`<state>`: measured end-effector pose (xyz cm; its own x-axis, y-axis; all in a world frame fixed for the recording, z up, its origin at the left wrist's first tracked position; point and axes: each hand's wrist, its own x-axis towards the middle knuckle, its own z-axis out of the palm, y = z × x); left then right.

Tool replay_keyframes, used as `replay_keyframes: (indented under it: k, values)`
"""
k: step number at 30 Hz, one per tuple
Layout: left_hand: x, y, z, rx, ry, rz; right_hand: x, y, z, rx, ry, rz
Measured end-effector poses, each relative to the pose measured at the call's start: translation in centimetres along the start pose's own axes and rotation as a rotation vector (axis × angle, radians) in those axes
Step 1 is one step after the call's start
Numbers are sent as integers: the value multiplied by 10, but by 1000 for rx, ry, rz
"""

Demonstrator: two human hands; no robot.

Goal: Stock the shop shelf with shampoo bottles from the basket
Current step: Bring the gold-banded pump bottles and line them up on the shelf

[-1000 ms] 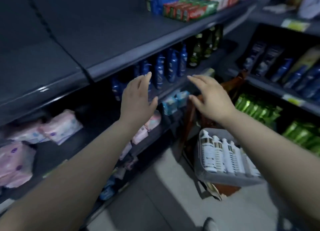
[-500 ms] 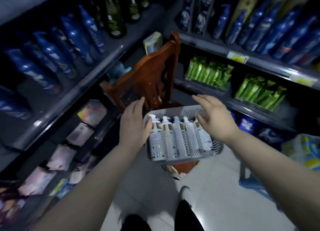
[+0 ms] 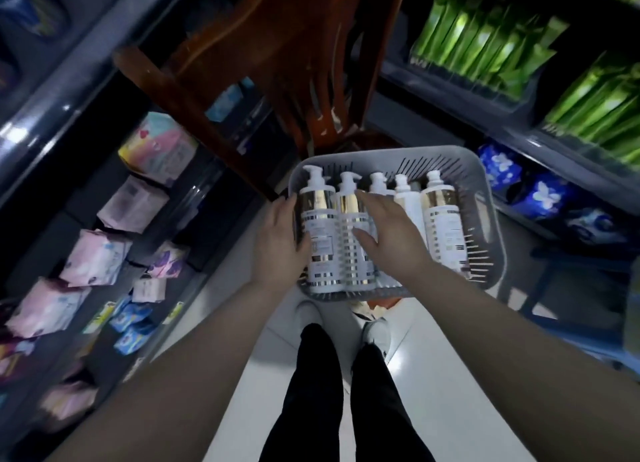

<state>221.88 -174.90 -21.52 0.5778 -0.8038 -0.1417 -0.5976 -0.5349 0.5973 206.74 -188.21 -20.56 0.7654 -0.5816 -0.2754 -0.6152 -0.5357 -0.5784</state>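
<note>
Five white pump bottles [image 3: 443, 219] lie side by side on their backs in the grey basket [image 3: 485, 170], which sits just past your feet on what looks like the seat of a brown chair [image 3: 277, 63]. Each bottle's long axis runs 12 to 6 o'clock, pump head at 12 and base at 6. The row leaves a strip of bare slotted floor along the basket's 3 o'clock side.

Your left hand [image 3: 280, 239] is at the basket's 9 o'clock wall with its thumb lying on the leftmost bottle [image 3: 318, 226]. I cannot tell whether its fingers wrap that bottle or the wall. Your right hand [image 3: 391, 229] lies flat across the next two bottles. Its fingers are straight and close together, pointing toward 11 o'clock, with the thumb spread toward 9, and it pinches nothing.

Both hands are on the row, so the lift depends on closing across a bottle's width, at right angles to its length. Your left hand is nearer the end bottle.

Shelves at 9 o'clock hold pink packets [image 3: 93, 257], and those at 2 o'clock hold green ones [image 3: 478, 42].
</note>
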Motion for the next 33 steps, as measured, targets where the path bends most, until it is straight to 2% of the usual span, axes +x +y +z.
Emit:
replay_keyframes:
  k: [4, 11, 16, 22, 26, 30, 33]
  values:
    - [4, -14, 6, -68, 20, 4, 48, -11, 31, 36, -74, 82]
    - [14, -32, 6, -112, 39, -14, 112, -21, 59, -112, -121, 252]
    - [18, -36, 4, -134, 36, -63, 118, -26, 58, -116, -74, 303]
    - [20, -36, 4, -182, 66, -88, 119, -31, 52, 0, -160, 402]
    - [16, -36, 6, -208, 81, -92, 122, -37, 47, 21, -196, 391]
    - [9, -31, 3, -243, 39, -111, 122, -40, 37, 102, -226, 451]
    - [8, -25, 3, -317, -66, -109, 112, -34, 26, 230, -175, 446]
